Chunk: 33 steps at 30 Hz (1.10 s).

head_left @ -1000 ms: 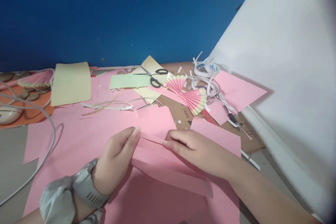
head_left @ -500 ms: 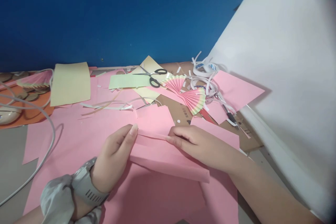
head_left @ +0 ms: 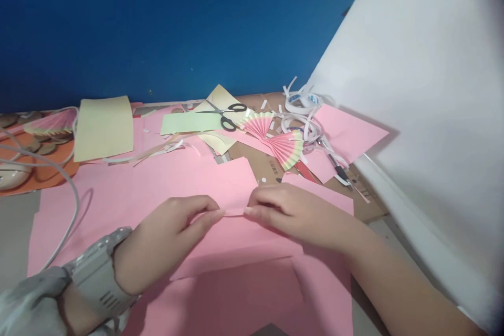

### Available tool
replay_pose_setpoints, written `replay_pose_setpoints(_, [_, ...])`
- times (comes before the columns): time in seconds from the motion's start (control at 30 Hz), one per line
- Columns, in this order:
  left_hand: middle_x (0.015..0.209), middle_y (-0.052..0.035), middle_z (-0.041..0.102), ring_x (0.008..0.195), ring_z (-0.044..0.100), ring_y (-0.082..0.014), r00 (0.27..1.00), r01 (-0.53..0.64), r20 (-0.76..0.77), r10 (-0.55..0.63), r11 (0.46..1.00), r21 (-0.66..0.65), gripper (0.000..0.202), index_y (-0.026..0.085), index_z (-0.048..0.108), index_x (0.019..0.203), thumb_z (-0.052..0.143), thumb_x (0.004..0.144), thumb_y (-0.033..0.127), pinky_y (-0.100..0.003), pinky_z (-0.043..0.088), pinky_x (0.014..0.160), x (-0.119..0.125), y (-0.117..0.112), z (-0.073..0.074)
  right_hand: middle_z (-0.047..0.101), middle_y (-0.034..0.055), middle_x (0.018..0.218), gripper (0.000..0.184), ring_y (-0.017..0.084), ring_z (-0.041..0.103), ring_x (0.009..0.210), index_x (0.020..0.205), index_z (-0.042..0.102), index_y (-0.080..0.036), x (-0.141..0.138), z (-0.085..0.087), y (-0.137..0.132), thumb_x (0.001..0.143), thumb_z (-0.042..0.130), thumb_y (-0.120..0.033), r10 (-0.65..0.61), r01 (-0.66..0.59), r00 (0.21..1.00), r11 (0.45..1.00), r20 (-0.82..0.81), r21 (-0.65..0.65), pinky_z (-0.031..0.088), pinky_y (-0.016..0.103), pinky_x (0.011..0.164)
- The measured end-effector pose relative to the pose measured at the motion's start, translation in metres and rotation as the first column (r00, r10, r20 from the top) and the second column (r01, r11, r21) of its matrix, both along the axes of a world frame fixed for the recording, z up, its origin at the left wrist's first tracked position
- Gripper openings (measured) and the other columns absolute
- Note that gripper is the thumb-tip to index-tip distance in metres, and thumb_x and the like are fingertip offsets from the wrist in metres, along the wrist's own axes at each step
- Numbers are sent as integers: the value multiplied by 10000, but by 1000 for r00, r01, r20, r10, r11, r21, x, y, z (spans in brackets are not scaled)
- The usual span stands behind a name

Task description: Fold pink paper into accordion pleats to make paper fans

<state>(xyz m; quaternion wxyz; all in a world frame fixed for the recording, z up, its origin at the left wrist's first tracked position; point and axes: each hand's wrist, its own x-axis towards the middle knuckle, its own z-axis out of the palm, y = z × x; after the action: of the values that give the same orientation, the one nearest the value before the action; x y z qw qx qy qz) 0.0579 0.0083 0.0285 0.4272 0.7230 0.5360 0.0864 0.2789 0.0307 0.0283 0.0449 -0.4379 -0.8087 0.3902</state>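
Between my two hands lies a sheet of pink paper (head_left: pixel 232 241) with a narrow fold along its far part. My left hand (head_left: pixel 177 236), below a grey watch (head_left: pixel 104 273), pinches the fold's left end between thumb and fingers. At the fold's right end, my right hand (head_left: pixel 287 215) grips the paper the same way. Larger pink sheets (head_left: pixel 98 194) lie underneath. Just beyond the hands sit a pleated pink fan (head_left: pixel 271 139) with a green-yellow edge and a pair of black-handled scissors (head_left: pixel 228 115).
Tangled white tape strips (head_left: pixel 303 126) and a pen (head_left: pixel 336 165) are at the back right. Light green paper (head_left: pixel 189 123) and a yellow sheet (head_left: pixel 104 128) lie at the back. A white cable (head_left: pixel 73 220) crosses the left. A blue wall (head_left: pixel 157 26) stands behind.
My left hand has moved right along the fold, closer to the right hand, and lies flatter. The pink paper's near edge has lowered, and the strips behind have shifted left.
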Motion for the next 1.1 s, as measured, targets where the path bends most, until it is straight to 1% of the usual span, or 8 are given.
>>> replay_pose_setpoints(0.13, [641,59,463,616,438,-119,996,68,66,-60,990,-124,342,205,476,681,357,899,440,-205,351,580,-7,4,-2,465,-51,626,343,97,414,574,689,478,-193,11,2,6,911,392,-440,-87,85,996,995,-31,-58,290,237,518])
replay_pose_setpoints(0.27, [661,51,412,641,425,-127,981,175,130,-146,953,-246,363,203,449,685,308,909,451,-212,369,596,-6,2,-6,524,-60,677,247,96,447,593,760,523,-217,8,3,2,898,431,-400,-70,61,995,990,-65,-130,295,226,497])
replay_pose_setpoints(0.5, [721,26,569,670,510,-146,996,30,85,-17,987,-158,352,203,599,775,362,881,440,-219,419,615,-8,3,-3,576,-60,743,121,104,498,651,816,568,-234,13,4,6,858,506,-329,-28,22,999,988,-38,-153,327,214,525])
replay_pose_setpoints(0.63, [717,23,609,656,543,-153,991,31,132,0,972,-232,369,205,643,796,398,862,473,-217,435,578,-7,-3,-8,579,-64,752,75,94,502,663,816,575,-231,7,3,3,842,505,-226,-38,17,993,983,-113,-181,339,199,539])
replay_pose_setpoints(0.73, [795,15,635,757,562,-166,975,58,221,5,959,-277,371,208,654,827,387,881,460,-217,451,652,-1,-7,-12,575,-63,750,93,92,499,693,791,572,-215,-1,1,-1,808,510,-147,-61,31,982,985,-178,-167,341,195,574])
replay_pose_setpoints(0.83, [895,17,644,858,552,-159,944,79,330,26,951,-300,358,217,654,896,362,912,423,-213,442,786,5,-7,-14,559,-49,757,67,97,481,690,807,571,-202,-4,-4,0,834,516,-229,-114,65,967,975,-227,-212,337,207,586])
replay_pose_setpoints(0.93, [930,17,649,864,554,-147,895,120,446,33,943,-311,358,212,654,943,337,934,380,-226,419,877,7,-3,-16,456,-47,666,238,90,392,587,813,569,-194,-1,-8,3,874,462,-397,-175,104,962,945,-211,-309,289,215,513])
replay_pose_setpoints(1.1, [883,0,663,832,570,-163,888,129,459,20,948,-290,397,184,661,930,318,936,383,-262,450,837,7,-3,-18,416,-34,689,296,104,381,622,769,518,-183,0,-8,4,898,404,-423,-195,102,951,931,-241,-350,306,232,553])
